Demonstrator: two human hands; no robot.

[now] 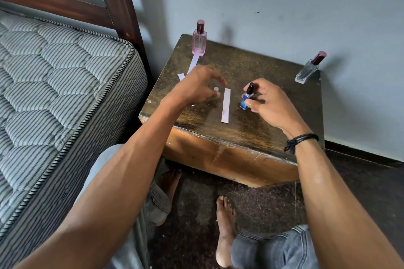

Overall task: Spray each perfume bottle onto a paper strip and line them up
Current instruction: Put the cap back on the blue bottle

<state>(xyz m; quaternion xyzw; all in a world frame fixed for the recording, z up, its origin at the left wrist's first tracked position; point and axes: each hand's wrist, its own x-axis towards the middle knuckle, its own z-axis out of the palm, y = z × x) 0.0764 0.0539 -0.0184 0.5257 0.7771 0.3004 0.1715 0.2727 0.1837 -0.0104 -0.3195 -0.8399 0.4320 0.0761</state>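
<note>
A small blue perfume bottle (pixel 246 100) with a black spray head stands on the wooden table (pixel 258 67); my right hand (pixel 267 102) grips it. Just left of it lies a white paper strip (pixel 225 105), flat and lengthwise. My left hand (pixel 197 86) hovers left of that strip and pinches a small pale cap (pixel 216 89) between its fingertips. A pink bottle (pixel 199 41) stands at the table's far left corner with another strip (pixel 193 63) in front of it. A clear bottle (pixel 307 69) with a dark red cap stands at the far right corner.
A short paper scrap (pixel 181 76) lies by the table's left edge. A striped mattress (pixel 54 94) and dark bed post (pixel 118 0) are close on the left. The wall (pixel 284 6) rises right behind the table. My bare feet (pixel 225 225) rest on the dark floor below.
</note>
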